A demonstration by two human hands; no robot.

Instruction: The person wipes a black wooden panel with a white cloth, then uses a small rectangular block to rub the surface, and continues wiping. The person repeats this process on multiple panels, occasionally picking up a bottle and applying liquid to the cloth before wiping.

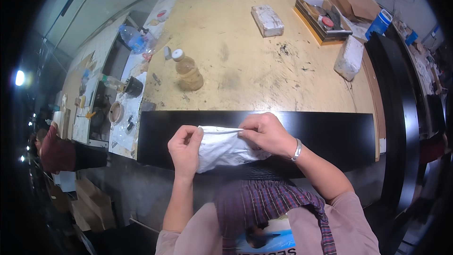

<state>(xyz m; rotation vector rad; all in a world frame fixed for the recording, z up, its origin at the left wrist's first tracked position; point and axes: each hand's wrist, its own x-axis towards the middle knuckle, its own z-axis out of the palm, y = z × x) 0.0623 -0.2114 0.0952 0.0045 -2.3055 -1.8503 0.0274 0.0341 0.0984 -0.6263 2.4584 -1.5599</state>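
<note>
A crumpled white cloth (222, 147) is stretched between my two hands, above a glossy black panel (325, 134) at the table's near edge. My left hand (185, 150) pinches the cloth's upper left corner between thumb and fingers. Its upper edge is gripped further right by my right hand (269, 133), which has a silver bracelet at the wrist. Part of the cloth hangs in folds below the fingers. Beyond the panel, on the left, stands a clear bottle (189, 74) with a white cap and yellowish liquid inside.
On the stained yellow tabletop (226, 23) lie a wrapped white block (267, 21) and a second one (349, 58). An open box (323, 21) holds tools and a red-lidded jar. Long black boards (394, 113) stand right. A black cup (133, 87) sits left; another person (59, 146) stands further left.
</note>
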